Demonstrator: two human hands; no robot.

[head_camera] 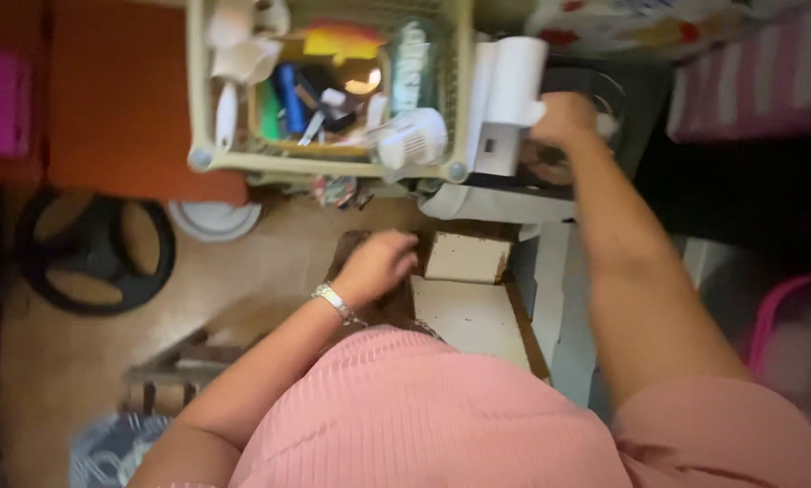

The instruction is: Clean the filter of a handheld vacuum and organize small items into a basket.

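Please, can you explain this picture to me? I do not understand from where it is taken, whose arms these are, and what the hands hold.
There is one picture, taken by a camera worn on a person's head and looking straight down. The pink cloth at the bottom is that person's own clothing.

The right hand reaches forward and touches a white, roll-like object beside a pale basket full of small household things. The picture is blurred, so I cannot tell whether the fingers truly grip it.

The left hand, with a silver bracelet at the wrist, hangs over a low surface near some white flat pieces and appears to hold nothing.

On the floor at left lies a black ring-shaped object.
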